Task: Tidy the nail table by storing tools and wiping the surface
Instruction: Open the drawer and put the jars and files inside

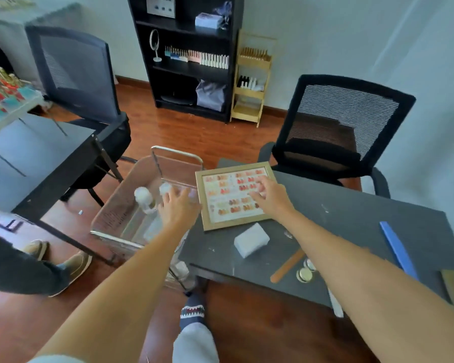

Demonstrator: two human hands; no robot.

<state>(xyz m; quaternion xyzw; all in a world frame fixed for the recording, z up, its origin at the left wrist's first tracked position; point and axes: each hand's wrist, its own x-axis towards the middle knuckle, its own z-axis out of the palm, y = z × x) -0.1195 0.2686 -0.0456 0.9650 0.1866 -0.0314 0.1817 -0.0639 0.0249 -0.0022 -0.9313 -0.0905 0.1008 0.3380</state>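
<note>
A gold-framed nail colour chart (222,218) lies at the far left corner of the dark grey nail table (351,221). My right hand (270,196) hovers over the chart with fingers spread, holding nothing. My left hand (178,208) reaches over the clear trolley basket (116,213) beside the table, fingers apart, close to a white-capped bottle (143,196). On the table lie a white sponge block (250,239), an orange nail file (287,265), a blue nail file (397,247) and two small gold-rimmed jars (304,275).
A black mesh chair (336,129) stands behind the table. Another chair (74,72) and a dark desk (37,153) are at left. A black shelf (186,56) with polish bottles lines the wall. Another person's legs and shoes (71,265) are at left. My socked foot (192,310) is below.
</note>
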